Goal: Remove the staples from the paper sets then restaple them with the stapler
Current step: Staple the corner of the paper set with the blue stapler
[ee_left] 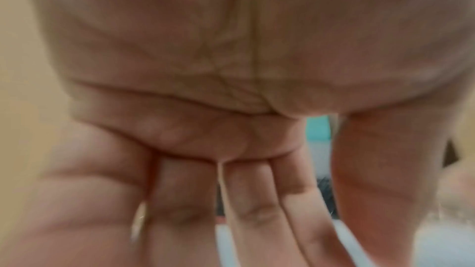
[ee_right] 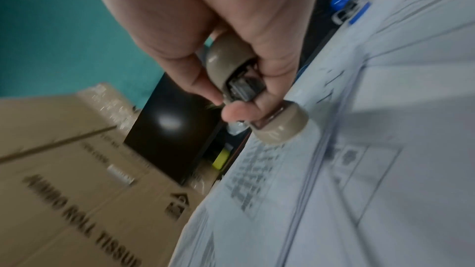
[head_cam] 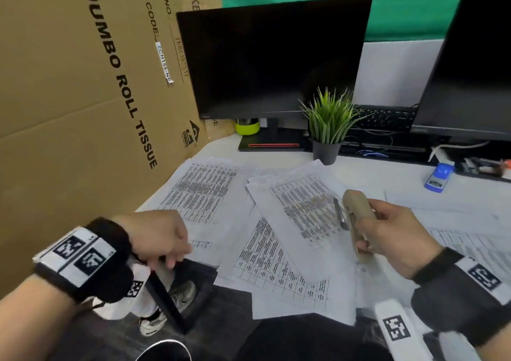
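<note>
My right hand (head_cam: 365, 236) grips a beige stapler (head_cam: 356, 222) and holds it above the printed paper sets (head_cam: 301, 208) spread over the white desk (head_cam: 470, 194). The right wrist view shows the stapler (ee_right: 226, 62) with its jaws apart and my right hand (ee_right: 226, 105) curled round its top arm, its base just over the sheets (ee_right: 359, 170). At the desk's near left edge hovers my left hand (head_cam: 171, 258), fingers hanging down. In the blurred left wrist view the left hand (ee_left: 252, 210) has relaxed fingers and holds nothing that I can see.
A small blue stapler (head_cam: 439, 176) lies on the desk at the right. Behind the papers stand a dark monitor (head_cam: 273, 56), a potted plant (head_cam: 329, 128) and a second monitor (head_cam: 475, 70). A tall cardboard box (head_cam: 83, 84) walls the left side.
</note>
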Motion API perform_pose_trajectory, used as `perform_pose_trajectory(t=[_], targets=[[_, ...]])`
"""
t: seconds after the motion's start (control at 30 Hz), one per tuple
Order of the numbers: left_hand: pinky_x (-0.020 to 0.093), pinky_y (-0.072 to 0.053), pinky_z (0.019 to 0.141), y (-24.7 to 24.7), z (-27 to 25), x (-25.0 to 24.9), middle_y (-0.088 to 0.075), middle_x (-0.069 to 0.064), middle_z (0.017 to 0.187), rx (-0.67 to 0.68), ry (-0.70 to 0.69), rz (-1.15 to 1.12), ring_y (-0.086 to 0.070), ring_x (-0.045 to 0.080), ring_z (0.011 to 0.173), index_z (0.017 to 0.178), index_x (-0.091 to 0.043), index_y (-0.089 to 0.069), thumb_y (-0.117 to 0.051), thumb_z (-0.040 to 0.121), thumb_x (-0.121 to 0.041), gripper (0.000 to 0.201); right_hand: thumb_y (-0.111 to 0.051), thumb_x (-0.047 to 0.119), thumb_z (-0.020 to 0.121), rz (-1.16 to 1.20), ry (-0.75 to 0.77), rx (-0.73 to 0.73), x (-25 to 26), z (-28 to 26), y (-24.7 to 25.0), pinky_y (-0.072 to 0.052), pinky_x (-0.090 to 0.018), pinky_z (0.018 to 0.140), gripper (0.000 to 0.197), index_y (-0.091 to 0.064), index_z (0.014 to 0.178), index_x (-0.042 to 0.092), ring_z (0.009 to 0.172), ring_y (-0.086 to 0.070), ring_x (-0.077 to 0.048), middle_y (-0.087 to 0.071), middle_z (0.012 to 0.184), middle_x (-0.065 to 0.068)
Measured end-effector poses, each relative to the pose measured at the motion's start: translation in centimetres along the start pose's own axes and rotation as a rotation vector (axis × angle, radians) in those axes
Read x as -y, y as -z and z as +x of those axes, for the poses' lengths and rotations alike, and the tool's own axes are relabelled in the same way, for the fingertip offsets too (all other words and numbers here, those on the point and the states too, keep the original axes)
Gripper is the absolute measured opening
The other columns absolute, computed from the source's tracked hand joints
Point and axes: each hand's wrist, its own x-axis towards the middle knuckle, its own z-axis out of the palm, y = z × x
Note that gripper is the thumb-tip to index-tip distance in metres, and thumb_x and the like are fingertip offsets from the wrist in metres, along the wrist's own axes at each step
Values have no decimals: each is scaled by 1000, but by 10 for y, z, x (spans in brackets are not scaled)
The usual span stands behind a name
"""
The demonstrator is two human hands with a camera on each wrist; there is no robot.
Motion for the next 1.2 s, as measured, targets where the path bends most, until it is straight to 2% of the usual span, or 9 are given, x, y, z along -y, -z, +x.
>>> perform_pose_trajectory(t=[0.23, 0.3, 0.4, 0.57, 0.63, 0.8, 1.0, 1.07, 1.2], targets=[[22, -49, 55, 12, 52, -189, -69, -1, 97, -164, -543, -47, -64, 13, 65, 101, -15, -69, -58, 94, -29, 19, -54, 15, 95, 112, -157, -418, -41, -6, 126, -37, -31, 50, 17, -53, 106, 2, 46, -45, -22, -49, 69, -12], [21, -49, 73, -13, 73, -242, -63, -1, 119, -87, -611, 51, -63, 14, 91, 122, -16, -62, -58, 95, -33, 33, -60, 26, 93, 79, -223, -554, -59, -12, 168, -46, -35, 50, 51, -41, 136, 5, 56, -52, -25, -56, 81, -14], [25, -35, 105, -44, 97, -303, -41, -1, 148, -54, -648, 177, -42, 17, 132, 145, -21, -40, -58, 94, -41, 58, -62, 30, 91, 24, -273, -677, -70, -14, 224, -41, -27, 44, 65, -32, 143, 3, 54, -45, -22, -52, 74, -12], [33, -34, 112, -59, 126, -351, -33, 4, 153, -46, -576, 257, -36, 23, 138, 149, -17, -30, -62, 87, -51, 77, -43, 35, 96, -663, -337, -821, -49, 21, 287, -42, -41, 96, 46, -46, 132, 6, 114, -48, -37, -49, 133, -22], [39, -35, 111, -61, 141, -362, -34, 4, 151, -37, -505, 315, -35, 24, 137, 148, -18, -29, -63, 79, -62, 88, -45, 28, 93, -833, -313, -741, -37, 45, 301, -40, -41, 103, 47, -45, 136, 11, 123, -45, -34, -49, 136, -18], [40, -36, 108, -65, 159, -374, -36, 4, 143, -22, -463, 438, -36, 24, 132, 144, -19, -32, -70, 72, -64, 93, -58, 24, 90, -538, -180, -445, 0, 126, 267, -48, -42, 98, 43, -52, 129, 6, 111, -59, -32, -60, 124, -17], [36, -42, 103, -65, 167, -385, -45, 7, 139, 40, -448, 391, -46, 24, 126, 138, -10, -39, -79, 71, -53, 89, -52, 61, 81, -275, -229, -312, 7, 220, 210, -51, -37, 84, 77, -34, 145, 22, 91, -61, -29, -56, 127, -14], [36, -43, 103, -65, 169, -386, -48, 7, 138, 66, -441, 388, -48, 25, 126, 137, -9, -42, -79, 73, -51, 85, -46, 44, 92, -365, -275, -296, -2, 233, 205, -46, -30, 72, 64, -28, 147, 18, 74, -57, -22, -58, 113, -13], [34, -44, 102, -70, 168, -386, -49, 7, 135, 43, -503, 343, -51, 25, 123, 135, -9, -44, -79, 77, -38, 74, -40, 24, 99, -28, -283, -212, -9, 225, 214, -57, -33, 71, 34, -41, 130, 12, 95, -58, -27, -50, 118, -11]])
